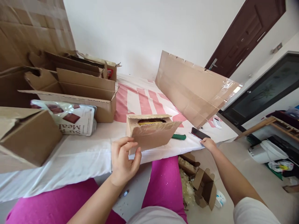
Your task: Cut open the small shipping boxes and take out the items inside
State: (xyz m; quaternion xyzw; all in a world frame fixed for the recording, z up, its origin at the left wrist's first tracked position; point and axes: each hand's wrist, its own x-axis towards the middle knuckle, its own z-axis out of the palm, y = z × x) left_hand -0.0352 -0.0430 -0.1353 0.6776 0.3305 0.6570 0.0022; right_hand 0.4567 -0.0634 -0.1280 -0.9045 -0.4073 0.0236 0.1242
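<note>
Yellow item (151,123) in carton (155,134), left hand (123,159) loose, empty, right hand (209,145) curled, hold unclear

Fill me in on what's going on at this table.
A person has their left hand, fingers loosely curled, by the near left corner of a small cardboard box on the cloth-covered table. Something yellow shows in its top opening. Their right hand is at the near end of a dark phone; its grip is unclear. A green handle pokes out beside the box, and open cartons stand at the left.
</note>
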